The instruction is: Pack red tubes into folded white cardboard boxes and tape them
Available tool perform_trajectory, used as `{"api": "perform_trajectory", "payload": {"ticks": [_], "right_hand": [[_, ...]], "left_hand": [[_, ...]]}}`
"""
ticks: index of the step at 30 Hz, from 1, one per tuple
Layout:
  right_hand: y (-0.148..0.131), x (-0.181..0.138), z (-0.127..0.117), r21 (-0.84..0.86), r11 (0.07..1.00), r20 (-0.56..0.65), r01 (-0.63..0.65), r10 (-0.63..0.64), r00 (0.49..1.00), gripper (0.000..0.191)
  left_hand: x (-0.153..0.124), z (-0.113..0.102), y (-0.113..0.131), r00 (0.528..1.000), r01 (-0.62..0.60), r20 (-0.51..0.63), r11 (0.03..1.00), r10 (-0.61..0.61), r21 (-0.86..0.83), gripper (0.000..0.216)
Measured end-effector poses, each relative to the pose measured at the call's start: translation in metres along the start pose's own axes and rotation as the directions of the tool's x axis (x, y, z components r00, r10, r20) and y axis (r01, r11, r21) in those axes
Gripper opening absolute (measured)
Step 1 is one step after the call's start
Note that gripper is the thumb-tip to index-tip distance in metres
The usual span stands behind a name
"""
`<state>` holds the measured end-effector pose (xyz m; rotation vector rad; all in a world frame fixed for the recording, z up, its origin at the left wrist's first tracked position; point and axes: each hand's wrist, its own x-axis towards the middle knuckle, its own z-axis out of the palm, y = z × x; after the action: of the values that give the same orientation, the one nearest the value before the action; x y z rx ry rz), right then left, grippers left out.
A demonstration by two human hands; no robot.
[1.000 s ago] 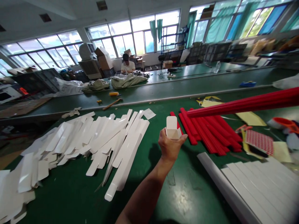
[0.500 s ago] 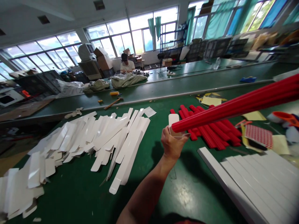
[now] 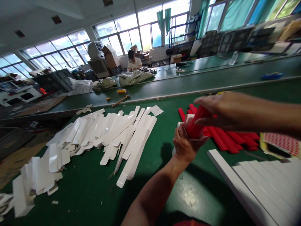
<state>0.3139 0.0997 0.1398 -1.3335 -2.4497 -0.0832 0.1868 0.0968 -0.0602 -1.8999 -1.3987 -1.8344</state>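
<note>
Has slid red bundle [image 3: 196,126], gripped by right hand [image 3: 217,108], into white box [image 3: 189,117] in left hand [image 3: 185,144]; likely light, bendy; grip low.

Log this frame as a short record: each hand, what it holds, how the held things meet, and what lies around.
Left hand: grips an open white box
Right hand: grips a red bundle
Contact: bundle's lower end at the box's open end; depth inside hidden
Left side of table: heap of flat white cartons
Right side of table: loose red strips, row of long white boxes
Surface: green table
Background: hammer, seated person
</note>
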Motion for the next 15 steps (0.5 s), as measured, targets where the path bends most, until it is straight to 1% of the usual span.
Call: {"api": "perform_trajectory", "payload": {"ticks": [1, 2, 3, 4, 5, 6, 7, 8, 9, 10, 11, 12, 13, 14, 15], "right_hand": [[-0.005, -0.001, 0.014, -0.101, 0.993, 0.107, 0.066, -0.055, 0.993, 0.034], [-0.008, -0.003, 0.029, -0.170, 0.980, 0.165, 0.100, -0.071, 0.984, 0.043], [-0.007, -0.007, 0.044, -0.189, 0.978, 0.150, 0.084, -0.055, 0.987, 0.055], [-0.003, -0.011, 0.058, -0.146, 0.989, 0.083, 0.034, -0.023, 0.996, 0.066], [0.003, -0.016, 0.071, -0.041, 0.999, -0.014, -0.035, 0.034, 0.999, 0.074], [0.009, -0.020, 0.083, 0.116, 0.987, -0.116, -0.113, 0.127, 0.985, 0.077], [0.016, -0.024, 0.094, 0.317, 0.932, -0.170, -0.178, 0.240, 0.956, 0.076], [0.021, -0.028, 0.105, 0.530, 0.817, -0.148, -0.227, 0.352, 0.924, 0.072], [0.023, -0.031, 0.116, 0.717, 0.645, -0.063, -0.263, 0.436, 0.898, 0.067], [0.022, -0.033, 0.128, 0.849, 0.442, 0.050, -0.289, 0.477, 0.878, 0.063], [0.019, -0.034, 0.139, 0.921, 0.251, 0.148, -0.297, 0.479, 0.865, 0.059], [0.014, -0.036, 0.149, 0.953, 0.105, 0.207, -0.285, 0.463, 0.862, 0.055], [0.008, -0.037, 0.158, 0.967, 0.024, 0.214, -0.254, 0.465, 0.859, 0.051], [0.003, -0.038, 0.167, 0.977, 0.035, 0.164, -0.209, 0.501, 0.850, 0.048], [-0.001, -0.039, 0.174, 0.980, 0.113, 0.079, -0.167, 0.545, 0.835, 0.047]], "left_hand": [[0.001, -0.001, -0.002, 1.000, -0.010, 0.005, 1.000, 0.010, -0.003, 0.096], [0.003, -0.002, -0.005, 1.000, -0.014, 0.014, 1.000, 0.014, -0.009, 0.096], [0.004, -0.002, -0.007, 1.000, -0.009, 0.024, 1.000, 0.010, -0.012, 0.096], [0.006, -0.003, -0.010, 1.000, 0.004, 0.027, 1.000, -0.004, -0.008, 0.096], [0.007, -0.003, -0.011, 1.000, 0.022, 0.017, 1.000, -0.022, 0.008, 0.097], [0.008, -0.001, -0.013, 0.999, 0.044, -0.002, 0.999, -0.043, 0.031, 0.099], [0.008, 0.000, -0.015, 0.998, 0.060, -0.019, 0.997, -0.059, 0.051, 0.102], [0.008, 0.003, -0.016, 0.997, 0.066, -0.029, 0.996, -0.065, 0.061, 0.105], [0.008, 0.006, -0.017, 0.997, 0.064, -0.036, 0.996, -0.062, 0.065, 0.108], [0.006, 0.008, -0.017, 0.998, 0.052, -0.040, 0.997, -0.049, 0.063, 0.110], [0.005, 0.011, -0.018, 0.999, 0.030, -0.040, 0.998, -0.027, 0.056, 0.112], [0.002, 0.012, -0.019, 0.999, 0.001, -0.043, 0.999, 0.001, 0.050, 0.112], [0.000, 0.013, -0.019, 0.998, -0.027, -0.051, 0.998, 0.030, 0.049, 0.110], [-0.001, 0.013, -0.019, 0.997, -0.047, -0.052, 0.998, 0.049, 0.052, 0.108], [-0.003, 0.012, -0.019, 0.998, -0.056, -0.033, 0.997, 0.058, 0.060, 0.105]]}}
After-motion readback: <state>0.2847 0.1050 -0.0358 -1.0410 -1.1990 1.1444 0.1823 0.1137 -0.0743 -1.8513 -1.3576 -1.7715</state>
